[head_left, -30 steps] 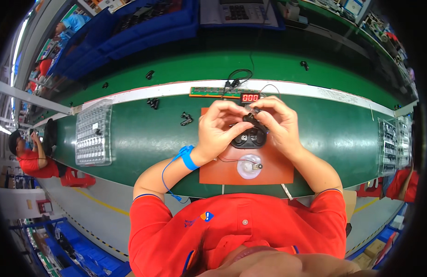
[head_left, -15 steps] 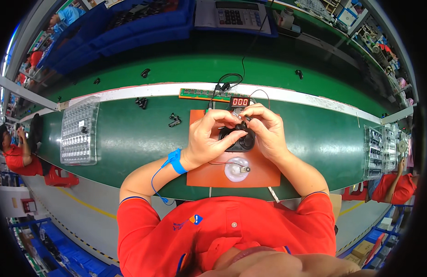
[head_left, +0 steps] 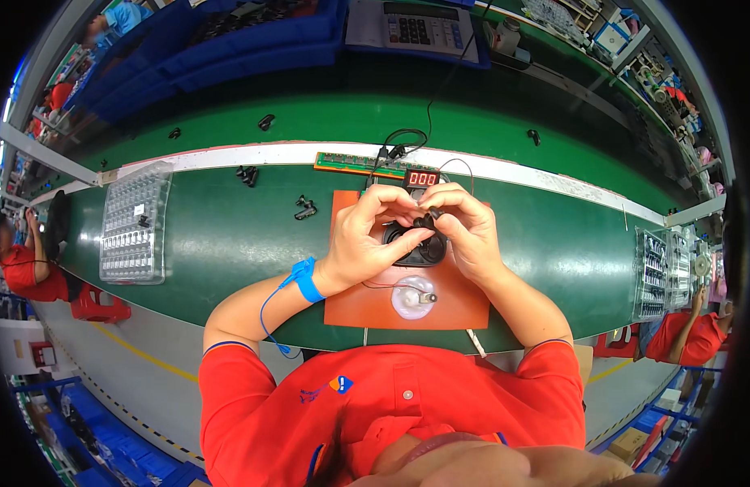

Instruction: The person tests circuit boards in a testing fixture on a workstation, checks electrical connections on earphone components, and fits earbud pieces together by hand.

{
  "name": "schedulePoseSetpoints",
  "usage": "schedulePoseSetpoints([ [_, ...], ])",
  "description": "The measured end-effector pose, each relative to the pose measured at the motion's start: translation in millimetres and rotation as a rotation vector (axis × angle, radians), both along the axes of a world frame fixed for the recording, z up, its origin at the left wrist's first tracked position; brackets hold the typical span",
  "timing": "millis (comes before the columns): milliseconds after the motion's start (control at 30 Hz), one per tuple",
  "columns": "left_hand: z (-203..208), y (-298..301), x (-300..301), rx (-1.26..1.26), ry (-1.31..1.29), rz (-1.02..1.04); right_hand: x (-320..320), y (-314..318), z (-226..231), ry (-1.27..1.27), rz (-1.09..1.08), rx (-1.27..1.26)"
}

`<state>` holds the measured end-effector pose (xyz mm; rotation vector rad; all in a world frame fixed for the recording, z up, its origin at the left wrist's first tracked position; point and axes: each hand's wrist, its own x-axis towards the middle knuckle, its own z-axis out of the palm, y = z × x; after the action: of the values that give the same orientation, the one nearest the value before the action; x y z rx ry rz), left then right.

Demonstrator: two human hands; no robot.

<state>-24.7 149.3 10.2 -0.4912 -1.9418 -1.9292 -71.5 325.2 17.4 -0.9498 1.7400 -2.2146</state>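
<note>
Above a black case-like holder (head_left: 426, 255) on the orange mat (head_left: 351, 315), my two hands meet at small black earbuds (head_left: 428, 219). My left hand (head_left: 373, 231) pinches one between thumb and fingers, and a blue wrist strap with a cord sits on that wrist. The fingers of my right hand (head_left: 466, 227) are closed on an earbud right beside it. Fingertips partly hide both pieces. Behind the hands stands a small display (head_left: 422, 178) with red lit digits. A white round pad (head_left: 413, 297) with a small metal part lies nearer me.
A green circuit strip (head_left: 355, 165) and black cables lie behind the mat. Black earbuds (head_left: 306, 209) rest to the left. A clear tray (head_left: 135, 231) stands far left, another filled tray (head_left: 653, 272) far right. Beyond the white rail, earbuds (head_left: 265, 122) lie on the green belt (head_left: 334, 122).
Earbuds on the green belt have shifted to the right. Both hands keep their hold above the holder with only slight finger movement. The view has shifted a little.
</note>
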Motion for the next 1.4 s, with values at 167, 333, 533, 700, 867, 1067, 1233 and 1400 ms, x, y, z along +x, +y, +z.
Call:
schedulePoseSetpoints([
  [167,-1,0,0,-0.019,0.062,0.02,3,2,5,-0.034,-0.034,0.009],
  [333,1,-3,-1,-0.092,0.172,0.053,2,7,12,0.109,-0.073,0.179],
  [533,4,-7,1,-0.204,0.239,0.04,4,4,12,0.212,-0.133,0.193],
  [700,-3,-5,1,-0.076,0.164,0.014,8,4,14,0.176,-0.112,0.229],
  [867,5,0,-1,0.094,-0.159,-0.083,9,1,2,0.187,-0.136,0.141],
  [1067,11,-3,5,-0.309,0.181,0.09,22,0,-8,0.227,-0.225,0.054],
  [1233,17,-13,-5,-0.562,0.511,0.205,23,-2,3,0.191,-0.202,0.102],
  [1400,20,-14,-5,-0.682,0.585,0.266,19,3,12,0.3,-0.226,0.183],
])
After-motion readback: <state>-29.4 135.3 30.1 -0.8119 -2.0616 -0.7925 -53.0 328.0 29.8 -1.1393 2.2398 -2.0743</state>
